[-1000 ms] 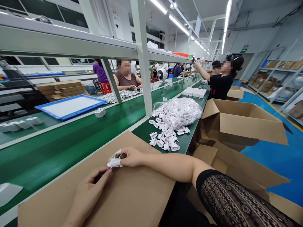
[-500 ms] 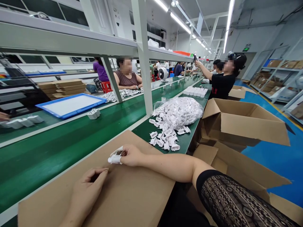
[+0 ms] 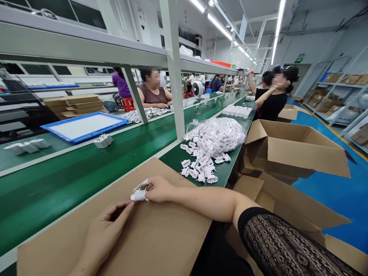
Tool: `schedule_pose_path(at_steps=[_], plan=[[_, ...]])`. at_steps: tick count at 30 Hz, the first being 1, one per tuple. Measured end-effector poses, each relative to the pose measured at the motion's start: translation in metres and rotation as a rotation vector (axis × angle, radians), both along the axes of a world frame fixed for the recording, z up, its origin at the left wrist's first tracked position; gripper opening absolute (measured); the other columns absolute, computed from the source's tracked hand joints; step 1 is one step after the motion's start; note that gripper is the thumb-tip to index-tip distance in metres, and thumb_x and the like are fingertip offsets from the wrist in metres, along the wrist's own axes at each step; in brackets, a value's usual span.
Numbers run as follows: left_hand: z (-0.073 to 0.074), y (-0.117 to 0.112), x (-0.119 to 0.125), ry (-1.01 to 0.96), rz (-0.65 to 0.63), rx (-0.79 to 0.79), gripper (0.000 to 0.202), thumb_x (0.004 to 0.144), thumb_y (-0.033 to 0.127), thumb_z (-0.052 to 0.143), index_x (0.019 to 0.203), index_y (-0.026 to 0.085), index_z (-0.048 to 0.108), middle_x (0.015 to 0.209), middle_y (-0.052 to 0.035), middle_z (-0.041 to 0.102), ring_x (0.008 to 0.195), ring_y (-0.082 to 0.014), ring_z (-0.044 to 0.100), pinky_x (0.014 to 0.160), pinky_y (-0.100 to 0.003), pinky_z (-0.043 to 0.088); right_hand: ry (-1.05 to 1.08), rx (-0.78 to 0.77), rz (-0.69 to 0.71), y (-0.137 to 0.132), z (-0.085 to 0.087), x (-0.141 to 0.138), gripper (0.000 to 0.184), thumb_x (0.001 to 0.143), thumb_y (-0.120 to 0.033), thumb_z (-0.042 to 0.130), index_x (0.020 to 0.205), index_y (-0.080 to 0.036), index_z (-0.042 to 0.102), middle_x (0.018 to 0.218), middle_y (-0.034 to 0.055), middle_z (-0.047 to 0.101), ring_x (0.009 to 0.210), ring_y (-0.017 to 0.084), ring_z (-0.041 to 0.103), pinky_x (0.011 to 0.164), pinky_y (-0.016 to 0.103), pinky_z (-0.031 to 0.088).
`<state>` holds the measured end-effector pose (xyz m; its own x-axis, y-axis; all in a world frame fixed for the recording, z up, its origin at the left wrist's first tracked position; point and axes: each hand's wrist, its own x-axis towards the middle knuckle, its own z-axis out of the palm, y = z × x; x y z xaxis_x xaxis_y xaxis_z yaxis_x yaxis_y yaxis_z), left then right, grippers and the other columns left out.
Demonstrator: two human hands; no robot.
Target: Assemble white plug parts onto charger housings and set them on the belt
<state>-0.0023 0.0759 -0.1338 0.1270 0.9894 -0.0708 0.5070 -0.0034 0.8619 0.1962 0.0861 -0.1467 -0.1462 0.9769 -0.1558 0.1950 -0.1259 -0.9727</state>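
Observation:
My right hand (image 3: 156,189) rests on a brown cardboard sheet (image 3: 161,237), its fingers, tipped with white finger cots, pinched on something small and dark that I cannot make out. My left hand (image 3: 105,226) lies on the same sheet just below it, fingers curled inward, the fingertips almost touching the right hand's cots. Whether the left holds anything is hidden. A pile of small white plastic parts (image 3: 201,165) spills from a clear bag (image 3: 218,134) on the green bench beyond my right hand.
A green conveyor belt (image 3: 71,180) carries white parts (image 3: 102,140) past a blue tray (image 3: 83,128). Open cardboard boxes (image 3: 293,147) stand at right. A white steel post (image 3: 175,76) rises ahead. Other people sit or stand along the line.
The white parts on the belt have drifted left. My left hand's fingertips moved back up toward the right hand. The standing person ahead shifted an arm up to the shelf.

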Motion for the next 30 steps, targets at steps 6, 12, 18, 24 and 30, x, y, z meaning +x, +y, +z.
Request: schedule_pose_path(at_steps=[6, 12, 18, 24, 30], plan=[[-0.008, 0.004, -0.002, -0.013, -0.033, 0.011, 0.066, 0.058, 0.078, 0.075, 0.095, 0.024, 0.08, 0.106, -0.0088, 0.081, 0.101, -0.0361, 0.074, 0.075, -0.038, 0.059, 0.034, 0.007, 0.005, -0.004, 0.004, 0.001, 0.048, 0.077, -0.009, 0.073, 0.122, -0.023, 0.079, 0.07, -0.0034, 0.067, 0.055, 0.01, 0.055, 0.05, 0.019, 0.041], [-0.01, 0.007, -0.007, 0.027, -0.075, -0.027, 0.065, 0.059, 0.078, 0.077, 0.098, 0.026, 0.081, 0.106, -0.0076, 0.081, 0.102, -0.0357, 0.073, 0.079, -0.037, 0.059, -0.012, 0.082, 0.006, -0.003, 0.003, -0.001, 0.046, 0.075, -0.004, 0.072, 0.116, -0.021, 0.081, 0.072, -0.0044, 0.066, 0.06, 0.009, 0.053, 0.053, 0.018, 0.039], [-0.007, 0.004, -0.002, 0.006, -0.034, -0.009, 0.063, 0.059, 0.078, 0.074, 0.094, 0.025, 0.08, 0.106, -0.0075, 0.08, 0.101, -0.0345, 0.072, 0.077, -0.036, 0.056, 0.047, 0.161, 0.019, 0.002, -0.004, -0.002, 0.036, 0.076, -0.017, 0.085, 0.112, -0.021, 0.081, 0.094, 0.0013, 0.076, 0.076, 0.012, 0.062, 0.065, 0.02, 0.047], [-0.007, 0.002, 0.002, -0.112, -0.084, 0.086, 0.055, 0.07, 0.072, 0.073, 0.091, 0.021, 0.078, 0.105, -0.0089, 0.078, 0.099, -0.0295, 0.069, 0.085, -0.036, 0.052, 0.203, 0.234, 0.009, -0.003, 0.001, -0.001, 0.109, 0.071, -0.034, 0.095, 0.164, -0.032, 0.039, 0.093, -0.0031, 0.071, 0.072, 0.01, 0.061, 0.07, 0.022, 0.05], [-0.02, 0.007, -0.002, -0.193, -0.07, 0.102, 0.056, 0.072, 0.072, 0.076, 0.093, 0.021, 0.079, 0.106, -0.0088, 0.077, 0.095, -0.028, 0.067, 0.084, -0.038, 0.05, 0.389, 0.17, 0.101, -0.004, 0.013, 0.002, 0.131, 0.066, -0.027, 0.096, 0.171, -0.033, 0.018, 0.088, -0.0055, 0.069, 0.07, 0.011, 0.057, 0.067, 0.022, 0.047]])
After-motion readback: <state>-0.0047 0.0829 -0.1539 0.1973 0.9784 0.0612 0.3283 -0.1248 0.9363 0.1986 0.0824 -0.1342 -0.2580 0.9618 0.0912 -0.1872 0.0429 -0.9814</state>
